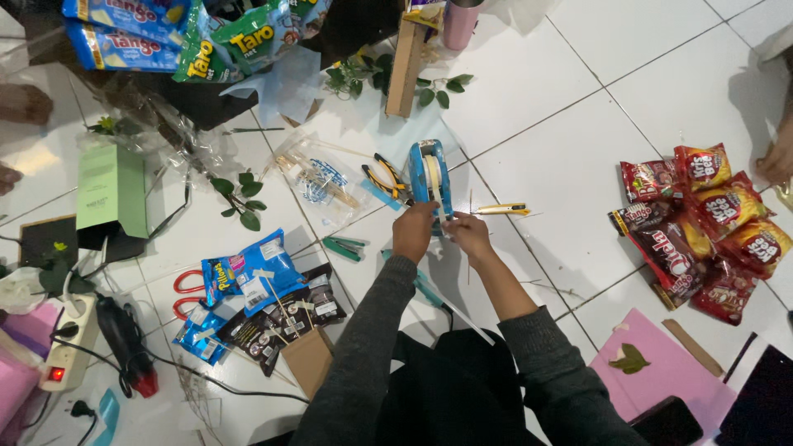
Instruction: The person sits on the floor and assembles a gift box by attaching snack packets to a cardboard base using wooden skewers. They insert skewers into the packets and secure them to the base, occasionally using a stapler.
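A blue tape dispenser with a roll of pale tape stands on the white tiled floor in front of me. My left hand rests against its near end, fingers curled. My right hand is just right of it, pinching what looks like a strip of tape pulled from the roll. A thin wooden skewer lies under my right hand. Both arms wear dark grey sleeves.
Yellow-handled pliers, a yellow box cutter, green snips, red scissors and blue and black snack packets lie left. Red snack packets pile at right, another person's hand beyond. A glue gun and power strip sit lower left.
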